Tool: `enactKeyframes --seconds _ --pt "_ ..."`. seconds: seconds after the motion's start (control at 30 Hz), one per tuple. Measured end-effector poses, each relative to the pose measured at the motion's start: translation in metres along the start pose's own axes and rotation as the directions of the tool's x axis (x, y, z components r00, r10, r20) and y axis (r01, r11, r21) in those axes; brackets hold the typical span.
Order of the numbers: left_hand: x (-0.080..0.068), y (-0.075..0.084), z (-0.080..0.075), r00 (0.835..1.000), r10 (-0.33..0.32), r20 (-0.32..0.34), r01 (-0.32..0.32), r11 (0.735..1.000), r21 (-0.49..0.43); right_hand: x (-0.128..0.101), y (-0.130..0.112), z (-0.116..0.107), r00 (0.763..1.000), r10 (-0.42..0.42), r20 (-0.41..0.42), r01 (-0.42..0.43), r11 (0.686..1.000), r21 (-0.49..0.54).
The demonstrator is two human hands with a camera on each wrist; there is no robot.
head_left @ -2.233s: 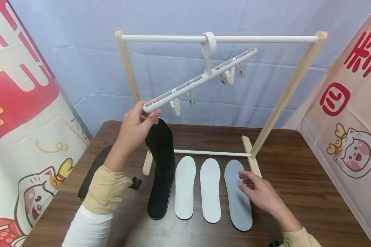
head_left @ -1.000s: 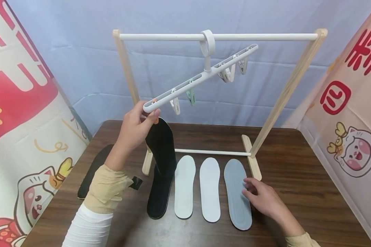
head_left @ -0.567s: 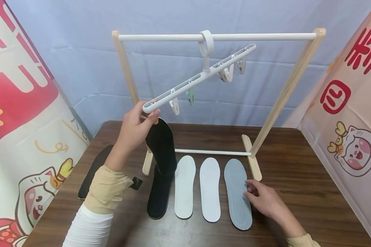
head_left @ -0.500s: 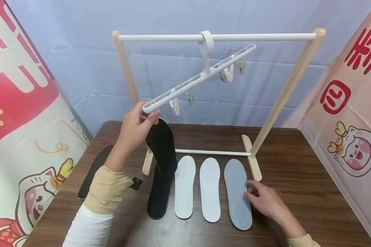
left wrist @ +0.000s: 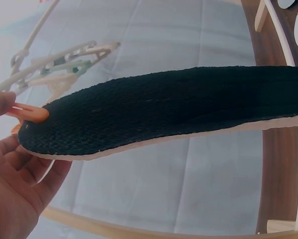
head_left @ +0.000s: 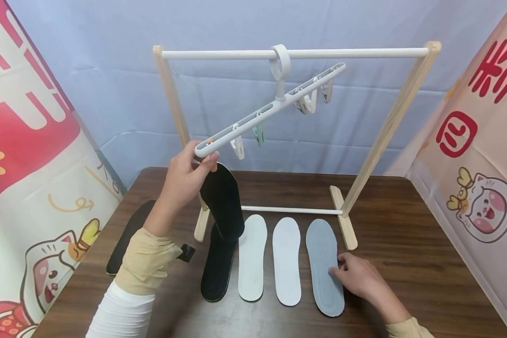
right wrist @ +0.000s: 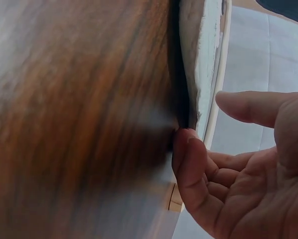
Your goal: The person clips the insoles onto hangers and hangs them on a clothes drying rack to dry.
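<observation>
My left hand [head_left: 186, 173] pinches an orange clothespin [left wrist: 35, 113] at the near end of a white clip hanger [head_left: 253, 123]. The clothespin bites the end of a black insole [head_left: 225, 202], which hangs down in front of another black insole [head_left: 216, 272] lying on the table. At the right, my right hand [head_left: 359, 277] is at the edge of a grey insole [head_left: 323, 263]. In the right wrist view its index fingertip touches that edge, while the thumb stands apart from it. A pale green insole [head_left: 252, 263] and a white insole [head_left: 286, 263] lie alongside.
The hanger's ring hooks over the white bar [head_left: 355, 53] of a wooden-legged rack [head_left: 388, 131]. Several other clothespins, among them a green one [head_left: 258, 134], dangle from the hanger. A further dark insole [head_left: 128, 234] lies at the left of the brown table [head_left: 410, 234].
My right hand has shifted nearer to me along the grey insole's edge, its fingers drawing back off the top. The left hand stays at the hanger's end; the hanging black insole has turned slightly.
</observation>
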State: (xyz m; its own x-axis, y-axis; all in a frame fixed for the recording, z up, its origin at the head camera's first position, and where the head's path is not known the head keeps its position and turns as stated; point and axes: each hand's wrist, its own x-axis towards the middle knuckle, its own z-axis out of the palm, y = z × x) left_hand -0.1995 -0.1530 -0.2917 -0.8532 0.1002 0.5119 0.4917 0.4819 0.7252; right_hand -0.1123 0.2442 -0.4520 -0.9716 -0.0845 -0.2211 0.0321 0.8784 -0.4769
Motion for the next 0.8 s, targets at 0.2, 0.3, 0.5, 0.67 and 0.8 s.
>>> enactKeyframes --seconds 0.2,0.3,0.5,0.67,0.8 --pt "-0.0005 0.0001 -0.0010 1.000 -0.018 0.007 0.018 1.000 -0.004 0.0030 -0.0034 0.0011 1.000 0.019 0.011 -0.019 0.999 -0.031" --pt "-0.0009 -0.0003 -0.0008 1.000 -0.027 0.012 0.027 1.000 -0.006 0.0046 -0.0044 0.0024 0.999 0.028 0.016 -0.027 0.998 -0.057" --pt "-0.0019 -0.0020 -0.0001 0.999 -0.044 0.026 0.044 0.999 -0.004 0.0059 -0.0071 0.0063 0.999 0.050 0.009 -0.049 0.997 -0.057" --pt "-0.0027 -0.0030 -0.0002 0.999 -0.041 0.026 0.041 0.999 -0.007 0.0060 -0.0073 0.0096 0.999 0.041 0.002 -0.041 0.998 -0.037" --pt "-0.0026 -0.0029 0.0003 0.999 -0.034 0.022 0.034 0.999 -0.002 0.0060 -0.0071 0.0094 0.999 0.049 0.008 -0.049 0.998 -0.026"
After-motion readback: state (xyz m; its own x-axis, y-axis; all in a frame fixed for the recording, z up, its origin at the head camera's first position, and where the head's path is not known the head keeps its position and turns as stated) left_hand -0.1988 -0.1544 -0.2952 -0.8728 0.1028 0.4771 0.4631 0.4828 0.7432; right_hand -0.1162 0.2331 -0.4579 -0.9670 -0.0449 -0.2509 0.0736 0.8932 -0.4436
